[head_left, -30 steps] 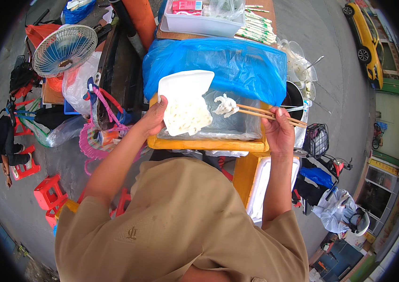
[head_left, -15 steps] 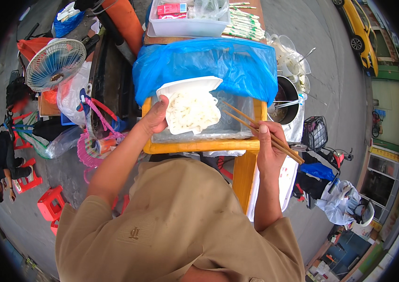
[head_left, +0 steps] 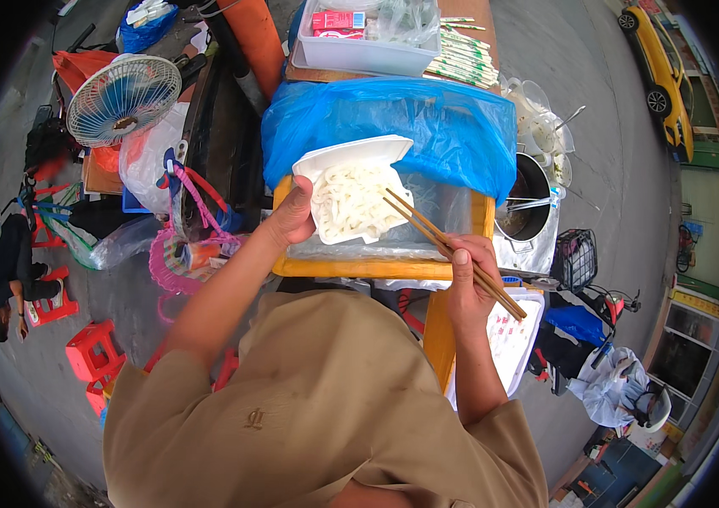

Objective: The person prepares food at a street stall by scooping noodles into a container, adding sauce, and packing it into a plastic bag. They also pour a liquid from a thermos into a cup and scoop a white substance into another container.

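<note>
My left hand (head_left: 293,213) grips the left side of a white foam takeaway box (head_left: 351,152), its lid folded up at the far side. Wide white noodles (head_left: 352,201) fill the box. A pair of long wooden chopsticks (head_left: 427,230) is in my right hand (head_left: 471,269), their tips at the right edge of the noodles. Below the box lies a yellow crate (head_left: 359,268) lined with clear plastic (head_left: 444,212). A blue plastic bag (head_left: 385,110) drapes over the crate's far part.
Beyond the crate stand a clear plastic bin (head_left: 368,55) and several wrapped chopsticks (head_left: 465,63). A dark pot (head_left: 533,190) sits at the right, near stacked bowls (head_left: 537,110). A fan (head_left: 122,100) and red stools (head_left: 95,349) are on the left, where a person (head_left: 16,275) sits.
The chopstick tips have come left, from beside the box onto the edge of the noodles. The whole view has shifted slightly, so the surroundings appear farther right and lower.
</note>
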Demonstrator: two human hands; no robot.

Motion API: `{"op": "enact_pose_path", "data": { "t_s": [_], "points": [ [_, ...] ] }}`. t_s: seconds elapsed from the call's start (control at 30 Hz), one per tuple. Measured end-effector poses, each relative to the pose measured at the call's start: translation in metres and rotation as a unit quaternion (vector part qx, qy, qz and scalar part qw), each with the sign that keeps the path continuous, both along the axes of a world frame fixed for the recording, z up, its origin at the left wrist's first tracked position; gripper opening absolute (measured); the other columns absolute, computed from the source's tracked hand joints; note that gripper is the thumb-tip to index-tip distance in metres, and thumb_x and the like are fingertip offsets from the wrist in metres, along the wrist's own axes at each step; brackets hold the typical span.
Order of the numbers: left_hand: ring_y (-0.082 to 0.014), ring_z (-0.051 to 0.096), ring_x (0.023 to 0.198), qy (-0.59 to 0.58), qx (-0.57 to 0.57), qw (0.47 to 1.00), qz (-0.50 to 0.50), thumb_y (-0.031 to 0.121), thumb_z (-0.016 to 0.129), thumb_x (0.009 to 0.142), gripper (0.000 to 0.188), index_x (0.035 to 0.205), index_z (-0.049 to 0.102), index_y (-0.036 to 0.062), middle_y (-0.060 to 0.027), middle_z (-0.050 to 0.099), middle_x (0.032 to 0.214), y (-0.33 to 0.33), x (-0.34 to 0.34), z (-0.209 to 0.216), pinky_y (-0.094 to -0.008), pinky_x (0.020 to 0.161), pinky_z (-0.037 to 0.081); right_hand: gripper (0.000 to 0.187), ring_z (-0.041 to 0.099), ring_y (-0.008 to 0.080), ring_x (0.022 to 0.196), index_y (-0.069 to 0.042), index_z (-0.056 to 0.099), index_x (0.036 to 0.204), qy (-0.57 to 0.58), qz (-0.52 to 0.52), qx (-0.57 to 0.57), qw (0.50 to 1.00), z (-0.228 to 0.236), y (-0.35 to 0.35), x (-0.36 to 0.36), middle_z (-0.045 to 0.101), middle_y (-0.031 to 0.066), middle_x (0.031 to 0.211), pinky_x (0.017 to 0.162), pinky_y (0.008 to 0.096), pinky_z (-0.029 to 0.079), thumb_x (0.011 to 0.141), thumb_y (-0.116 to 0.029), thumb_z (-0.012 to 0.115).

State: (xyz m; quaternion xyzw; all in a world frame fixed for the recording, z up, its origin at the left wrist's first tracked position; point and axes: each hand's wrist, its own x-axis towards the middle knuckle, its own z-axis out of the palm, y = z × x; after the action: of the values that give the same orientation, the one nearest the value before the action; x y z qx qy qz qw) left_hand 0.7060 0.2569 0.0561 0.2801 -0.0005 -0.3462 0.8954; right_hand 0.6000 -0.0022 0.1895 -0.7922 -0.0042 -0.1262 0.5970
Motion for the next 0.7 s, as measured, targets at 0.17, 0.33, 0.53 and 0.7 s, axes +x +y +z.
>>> {"op": "enact_pose_path", "data": {
  "t_s": [0.17,0.33,0.53,0.7],
  "points": [
    [-0.0288,0.054,0.136,0.004,0.012,0.997,0.071,0.08,0.075,0.059,0.129,0.154,0.034,0.0028,-0.0152,0.052,0.149,-0.011,-0.003,0.009,-0.0436,0.111,0.048,0.012,0.063,0.02,0.089,0.001,0.07,0.103,0.036,0.06,-0.026,0.997,0.007,0.034,0.002,0.067,0.013,0.102,0.079,0.03,0.05,0.1,-0.009,0.065],
    [-0.0268,0.056,0.134,-0.004,0.054,0.994,0.099,0.083,0.073,0.058,0.129,0.152,0.035,0.0033,-0.013,0.055,0.146,-0.016,-0.005,-0.001,-0.0433,0.111,0.048,0.008,0.063,0.0196,0.085,0.001,0.07,0.1,0.055,0.099,-0.042,0.993,-0.013,0.052,0.017,0.068,0.0114,0.094,0.073,0.03,0.05,0.098,-0.006,0.067],
    [-0.028,0.055,0.135,-0.017,0.018,0.997,0.079,0.083,0.072,0.06,0.127,0.153,0.035,0.0034,-0.0133,0.054,0.148,-0.01,-0.003,-0.006,-0.0443,0.111,0.048,0.01,0.066,0.02,0.087,0.001,0.07,0.102,-0.074,0.061,-0.1,0.99,0.006,0.051,0.031,0.068,0.0118,0.096,0.076,0.0299,0.052,0.098,-0.008,0.068],
    [-0.0292,0.054,0.136,-0.014,-0.004,0.998,0.061,0.082,0.073,0.06,0.13,0.154,0.032,0.0026,-0.0145,0.051,0.15,0.001,-0.001,0.0,-0.045,0.112,0.047,0.019,0.066,0.0177,0.093,0.004,0.07,0.109,0.065,0.029,0.076,0.995,0.017,0.039,0.041,0.065,0.012,0.109,0.08,0.0276,0.056,0.102,-0.012,0.063]
  ]
}}
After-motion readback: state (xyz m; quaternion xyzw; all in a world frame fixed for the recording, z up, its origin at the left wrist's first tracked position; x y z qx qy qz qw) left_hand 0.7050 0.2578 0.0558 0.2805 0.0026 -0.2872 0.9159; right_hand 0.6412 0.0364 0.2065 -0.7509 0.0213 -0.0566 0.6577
